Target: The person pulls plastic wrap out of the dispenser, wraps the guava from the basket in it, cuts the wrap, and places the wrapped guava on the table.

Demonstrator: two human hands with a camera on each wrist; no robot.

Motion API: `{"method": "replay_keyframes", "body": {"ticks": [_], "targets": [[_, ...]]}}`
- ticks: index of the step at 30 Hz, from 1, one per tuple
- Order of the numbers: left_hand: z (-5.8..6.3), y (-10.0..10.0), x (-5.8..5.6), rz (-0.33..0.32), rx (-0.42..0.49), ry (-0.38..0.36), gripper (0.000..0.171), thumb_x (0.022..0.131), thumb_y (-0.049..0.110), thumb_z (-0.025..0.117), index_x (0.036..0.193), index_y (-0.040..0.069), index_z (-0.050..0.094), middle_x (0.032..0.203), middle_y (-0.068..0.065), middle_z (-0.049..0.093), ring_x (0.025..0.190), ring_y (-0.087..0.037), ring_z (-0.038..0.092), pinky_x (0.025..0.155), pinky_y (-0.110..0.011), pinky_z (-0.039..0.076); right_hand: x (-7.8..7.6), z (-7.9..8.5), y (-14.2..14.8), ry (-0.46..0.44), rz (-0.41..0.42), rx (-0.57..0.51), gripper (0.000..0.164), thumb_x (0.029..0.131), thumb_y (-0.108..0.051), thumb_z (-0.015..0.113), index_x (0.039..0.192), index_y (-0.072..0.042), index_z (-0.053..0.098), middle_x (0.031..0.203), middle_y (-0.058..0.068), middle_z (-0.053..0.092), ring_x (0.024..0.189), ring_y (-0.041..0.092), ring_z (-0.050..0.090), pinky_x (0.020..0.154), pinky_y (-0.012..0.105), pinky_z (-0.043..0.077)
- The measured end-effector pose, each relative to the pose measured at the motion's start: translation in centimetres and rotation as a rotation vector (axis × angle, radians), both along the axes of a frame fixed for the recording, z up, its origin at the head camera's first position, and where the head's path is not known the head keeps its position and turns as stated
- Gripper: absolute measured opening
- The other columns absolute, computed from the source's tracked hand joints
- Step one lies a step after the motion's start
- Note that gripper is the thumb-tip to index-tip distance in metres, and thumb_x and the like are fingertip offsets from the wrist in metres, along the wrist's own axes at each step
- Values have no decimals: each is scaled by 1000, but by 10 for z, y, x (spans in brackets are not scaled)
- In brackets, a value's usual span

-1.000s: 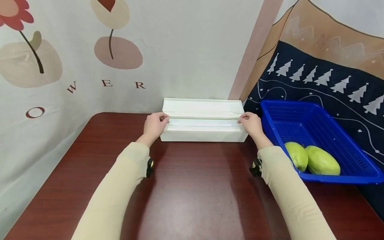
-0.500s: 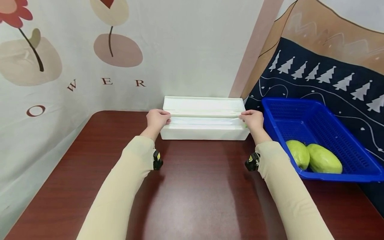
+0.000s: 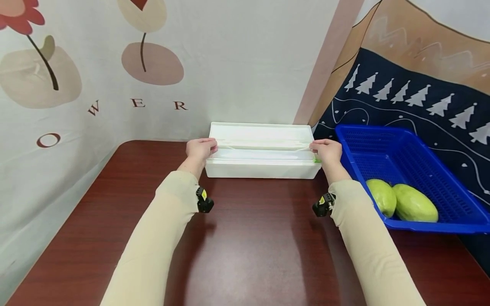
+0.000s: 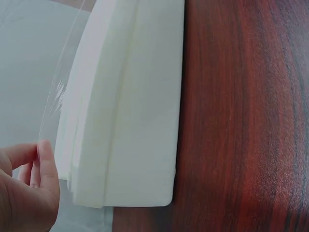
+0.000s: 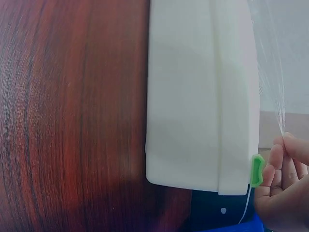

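Note:
A long white cling film dispenser point(image 3: 264, 171) lies crosswise on the table with its lid raised at the back. My left hand point(image 3: 200, 151) is at its left end, pinching a corner of the clear cling film point(image 4: 58, 94) between thumb and fingers. At the right end my right hand point(image 3: 328, 151) pinches the other corner, where the film gathers into thin creases. The film stretches between both hands, over the dispenser's top. A small green slide cutter point(image 5: 257, 170) sits on the dispenser's right end, beside the right hand's fingers.
On the right stands a blue plastic basket point(image 3: 405, 153) with two green fruits point(image 3: 415, 203) in it. A printed cloth point(image 3: 245, 63) hangs right behind the dispenser. The brown wooden table point(image 3: 252, 246) extends toward me.
Both hands have moved slightly away from me and a little farther apart, still pinching the film. The green cutter now shows beside the right hand.

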State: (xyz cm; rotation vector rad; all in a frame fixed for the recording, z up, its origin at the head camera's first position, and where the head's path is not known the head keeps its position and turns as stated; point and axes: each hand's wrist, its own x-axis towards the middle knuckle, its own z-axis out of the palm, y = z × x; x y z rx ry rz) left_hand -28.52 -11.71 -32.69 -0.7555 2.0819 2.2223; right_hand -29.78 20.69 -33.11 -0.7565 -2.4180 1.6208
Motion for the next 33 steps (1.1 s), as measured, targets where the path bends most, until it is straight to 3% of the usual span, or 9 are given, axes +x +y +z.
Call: {"method": "replay_keyframes", "body": {"ticks": [5, 10, 16, 17, 18, 22, 25, 29, 33], "targets": [[6, -1, 1, 34, 56, 12, 33, 87, 4, 61, 120, 0, 62, 125, -13, 58, 74, -6, 59, 85, -19, 52, 1, 4, 2, 6, -15, -103, 25, 84, -12, 67, 109, -6, 67, 79, -6, 61, 69, 6, 55, 84, 27, 48], [12, -3, 5, 52, 110, 29, 34, 86, 1, 61, 121, -1, 61, 125, -14, 59, 70, -5, 59, 84, -18, 52, 7, 14, 1, 31, -8, -151, 31, 84, -10, 67, 114, -3, 65, 75, -9, 54, 68, 6, 57, 94, 30, 48], [20, -3, 8, 63, 125, 45, 36, 86, 1, 62, 121, -1, 61, 124, -15, 59, 66, -4, 60, 79, -16, 53, 10, 22, 5, 66, -3, -165, 23, 82, -11, 70, 104, -5, 70, 72, -10, 58, 74, 10, 62, 86, 26, 50], [21, -3, 9, 64, 124, 47, 36, 86, 1, 62, 121, -1, 61, 124, -15, 60, 66, -4, 60, 79, -16, 53, 10, 22, 6, 69, -1, -180, 20, 81, -11, 71, 101, -7, 71, 71, -9, 59, 74, 10, 62, 86, 26, 50], [22, -3, 9, 65, 122, 47, 36, 85, 1, 62, 121, -1, 61, 124, -14, 60, 67, -4, 60, 79, -17, 53, 1, 11, 16, 97, 22, -241, 15, 79, -13, 73, 94, -9, 72, 70, -10, 61, 71, 8, 62, 83, 25, 50], [25, -4, 10, 59, 116, 46, 35, 86, 1, 62, 120, 0, 62, 119, -12, 61, 72, -7, 62, 81, -18, 53, 2, 14, 19, 115, 25, -301, 6, 79, -13, 74, 85, -13, 72, 69, -10, 64, 70, 7, 62, 78, 22, 50], [29, -5, 11, 56, 124, 58, 34, 86, 1, 61, 120, -1, 61, 107, -8, 62, 73, -7, 61, 81, -17, 52, 15, 32, 9, 113, 9, -276, 8, 81, -9, 71, 88, -11, 71, 64, -12, 63, 67, 6, 62, 74, 20, 49], [34, -7, 12, 62, 154, 78, 35, 86, 1, 61, 121, -2, 60, 93, -4, 60, 68, -5, 60, 78, -16, 52, 21, 42, 7, 140, 16, -317, 11, 82, -5, 69, 93, -7, 71, 59, -13, 61, 58, 3, 59, 67, 17, 47], [41, -7, 15, 63, 186, 97, 37, 85, 1, 62, 122, -3, 59, 101, -7, 62, 66, -5, 59, 77, -16, 52, 24, 50, 8, 177, 30, -362, 8, 82, -3, 68, 87, -7, 72, 57, -13, 63, 55, 4, 58, 60, 15, 47]]}}
